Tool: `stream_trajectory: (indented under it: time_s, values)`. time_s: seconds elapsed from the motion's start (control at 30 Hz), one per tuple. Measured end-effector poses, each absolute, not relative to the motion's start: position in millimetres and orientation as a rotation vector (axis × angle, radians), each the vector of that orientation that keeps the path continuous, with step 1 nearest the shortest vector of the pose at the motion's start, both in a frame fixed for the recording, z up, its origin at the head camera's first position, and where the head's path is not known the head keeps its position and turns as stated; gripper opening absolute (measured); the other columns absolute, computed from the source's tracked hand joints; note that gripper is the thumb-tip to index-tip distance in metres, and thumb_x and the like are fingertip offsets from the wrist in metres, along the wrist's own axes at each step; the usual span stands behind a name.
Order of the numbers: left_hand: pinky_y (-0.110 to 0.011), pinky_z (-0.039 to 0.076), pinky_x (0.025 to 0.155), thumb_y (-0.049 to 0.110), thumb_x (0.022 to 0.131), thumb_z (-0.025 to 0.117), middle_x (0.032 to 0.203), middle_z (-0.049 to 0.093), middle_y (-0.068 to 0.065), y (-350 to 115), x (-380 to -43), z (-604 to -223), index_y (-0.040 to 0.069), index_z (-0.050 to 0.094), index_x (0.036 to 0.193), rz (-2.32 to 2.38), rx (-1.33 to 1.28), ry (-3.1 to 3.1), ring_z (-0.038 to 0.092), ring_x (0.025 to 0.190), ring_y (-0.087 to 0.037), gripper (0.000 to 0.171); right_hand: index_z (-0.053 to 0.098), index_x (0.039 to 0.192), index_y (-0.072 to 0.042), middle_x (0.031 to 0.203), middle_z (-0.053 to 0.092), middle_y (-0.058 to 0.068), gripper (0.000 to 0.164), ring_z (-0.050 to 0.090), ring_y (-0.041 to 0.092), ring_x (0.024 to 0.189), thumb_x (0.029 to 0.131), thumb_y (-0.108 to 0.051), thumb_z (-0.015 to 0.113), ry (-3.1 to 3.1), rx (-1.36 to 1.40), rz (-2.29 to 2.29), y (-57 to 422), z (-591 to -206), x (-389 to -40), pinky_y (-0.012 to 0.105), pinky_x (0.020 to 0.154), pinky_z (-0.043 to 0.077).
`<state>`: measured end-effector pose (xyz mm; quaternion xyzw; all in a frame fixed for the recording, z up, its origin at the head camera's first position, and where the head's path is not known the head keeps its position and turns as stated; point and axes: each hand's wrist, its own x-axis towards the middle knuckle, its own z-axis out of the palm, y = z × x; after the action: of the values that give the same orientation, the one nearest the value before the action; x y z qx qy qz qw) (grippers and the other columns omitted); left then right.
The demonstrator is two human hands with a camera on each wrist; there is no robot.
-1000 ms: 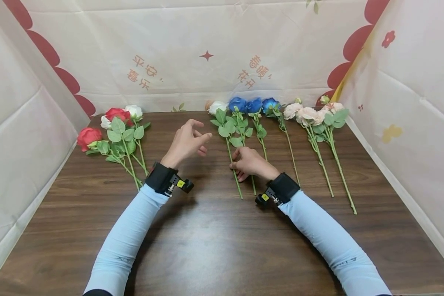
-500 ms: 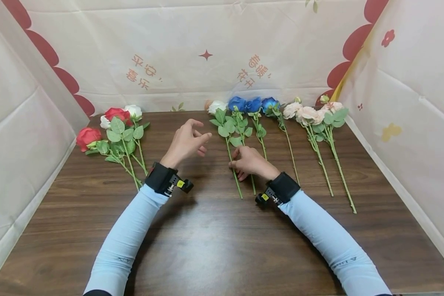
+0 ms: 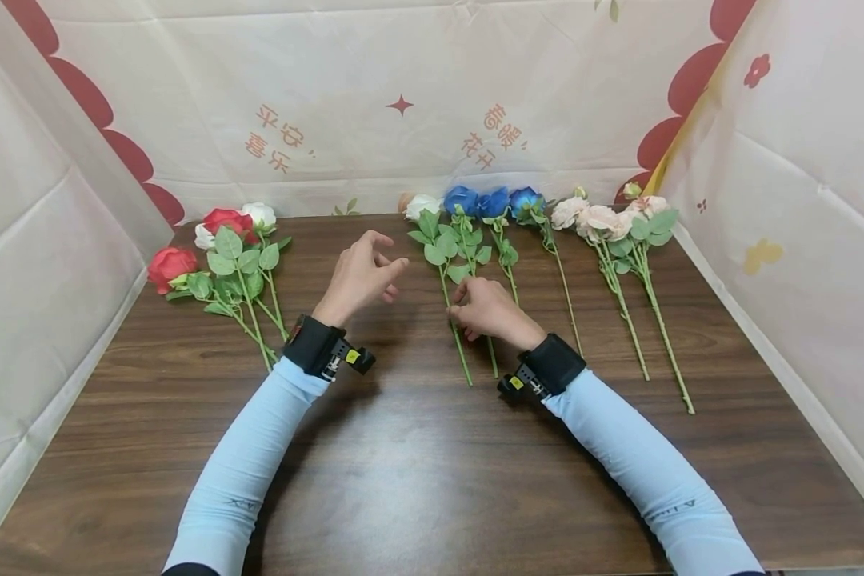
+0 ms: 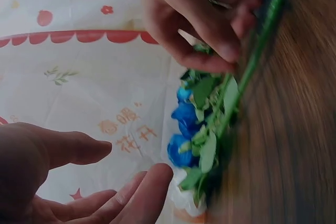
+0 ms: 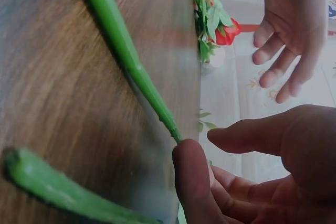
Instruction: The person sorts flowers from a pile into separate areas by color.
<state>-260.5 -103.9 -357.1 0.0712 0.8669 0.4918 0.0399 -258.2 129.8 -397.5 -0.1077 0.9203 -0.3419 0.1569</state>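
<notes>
In the head view my right hand (image 3: 491,308) is over the stems of a white rose (image 3: 423,208) and a blue rose (image 3: 462,200), both lying on the table. The right wrist view shows my thumb and forefinger parted, with the forefinger tip right at the end of one green stem (image 5: 128,56). A second stem (image 5: 63,187) lies closer to the camera. My left hand (image 3: 360,276) hovers left of the white rose, fingers loosely bent and holding nothing. Blue roses (image 4: 184,121) show beyond its fingers in the left wrist view.
Red roses (image 3: 171,270) and white roses (image 3: 259,216) lie bunched at the back left of the wooden table (image 3: 403,480). Rightward along the back edge are more blue roses (image 3: 526,204) and pale pink roses (image 3: 601,222). Patterned cloth walls (image 3: 346,72) enclose three sides.
My right hand has risen slightly away from the stem, and its fingers have loosened. The left hand has hardly moved, and the flowers lie as before.
</notes>
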Motion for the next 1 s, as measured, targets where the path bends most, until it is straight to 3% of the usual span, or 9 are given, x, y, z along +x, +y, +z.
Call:
stream_trajectory:
  time_s: [0.2,0.3,0.43,0.53,0.63,0.73,0.87,0.93,1.0]
  values:
    - [-0.040,0.062,0.071,0.034,0.101,0.067,0.104,0.075,-0.013,-117.0,-269.3,-362.6,0.006,0.058,0.136,1.257,0.175,2.839,0.077,0.074,-0.029,0.046,0.063,0.113,-0.005,0.084,0.074,0.013,0.021,0.071,0.018,0.061,0.102,-0.021,0.066,2.656,-0.338,-0.991,127.0,-392.3,-253.7,0.033,0.059,0.062]
    - [-0.041,0.059,0.078,0.038,0.100,0.067,0.108,0.075,-0.014,-132.1,-276.2,-363.8,0.004,0.061,0.133,1.098,0.130,2.906,0.077,0.076,-0.029,0.048,0.065,0.111,-0.005,0.082,0.074,0.014,0.020,0.071,0.018,0.060,0.102,-0.022,0.066,2.646,-0.376,-0.987,124.5,-388.3,-250.2,0.035,0.061,0.063]
    - [-0.050,0.057,0.091,0.040,0.100,0.066,0.125,0.071,-0.020,-156.3,-284.4,-364.2,0.000,0.062,0.134,0.928,0.035,2.985,0.073,0.101,-0.037,0.053,0.066,0.108,-0.005,0.084,0.075,0.015,0.019,0.071,0.017,0.058,0.102,-0.024,0.066,2.625,-0.444,-0.984,120.1,-382.3,-245.0,0.037,0.061,0.063]
    - [-0.054,0.055,0.094,0.039,0.098,0.068,0.128,0.069,-0.024,-174.4,-288.6,-365.0,-0.002,0.065,0.131,0.823,-0.035,3.056,0.066,0.114,-0.042,0.052,0.066,0.107,-0.006,0.083,0.074,0.014,0.018,0.072,0.019,0.059,0.102,-0.023,0.065,2.608,-0.484,-1.000,116.2,-379.2,-241.5,0.038,0.061,0.063]
    - [-0.055,0.056,0.090,0.035,0.095,0.072,0.124,0.071,-0.026,-191.3,-289.7,-365.1,-0.003,0.069,0.125,0.747,-0.117,3.111,0.067,0.112,-0.044,0.049,0.065,0.106,-0.007,0.075,0.072,0.014,0.016,0.073,0.024,0.061,0.102,-0.023,0.065,2.593,-0.500,-1.002,112.6,-378.1,-238.5,0.039,0.062,0.064]
    - [-0.052,0.056,0.072,0.033,0.092,0.075,0.107,0.074,-0.024,-207.2,-289.4,-365.2,-0.001,0.074,0.105,0.675,-0.230,3.161,0.069,0.098,-0.043,0.036,0.065,0.107,-0.008,0.071,0.070,0.011,0.017,0.073,0.025,0.061,0.102,-0.024,0.066,2.582,-0.506,-0.995,110.5,-378.7,-236.7,0.040,0.062,0.063]
    - [-0.054,0.055,0.065,0.029,0.090,0.076,0.097,0.072,-0.027,-226.0,-289.2,-366.1,-0.002,0.069,0.087,0.598,-0.394,3.177,0.068,0.092,-0.045,0.032,0.065,0.107,-0.007,0.076,0.074,0.014,0.018,0.072,0.023,0.060,0.102,-0.024,0.066,2.562,-0.520,-0.997,109.0,-379.8,-236.2,0.041,0.062,0.063]
    - [-0.058,0.057,0.073,0.027,0.088,0.076,0.104,0.071,-0.030,-233.6,-289.4,-367.1,-0.005,0.069,0.091,0.583,-0.459,3.157,0.067,0.099,-0.048,0.032,0.065,0.108,-0.007,0.081,0.075,0.016,0.018,0.072,0.022,0.060,0.102,-0.024,0.065,2.552,-0.519,-1.002,108.4,-380.1,-236.1,0.042,0.063,0.063]
    - [-0.061,0.057,0.082,0.026,0.087,0.076,0.117,0.068,-0.034,-239.4,-289.0,-367.4,-0.007,0.070,0.106,0.576,-0.505,3.118,0.064,0.108,-0.051,0.038,0.064,0.108,-0.006,0.084,0.075,0.018,0.018,0.071,0.021,0.059,0.103,-0.024,0.065,2.544,-0.515,-1.009,107.9,-380.1,-235.8,0.042,0.063,0.063]
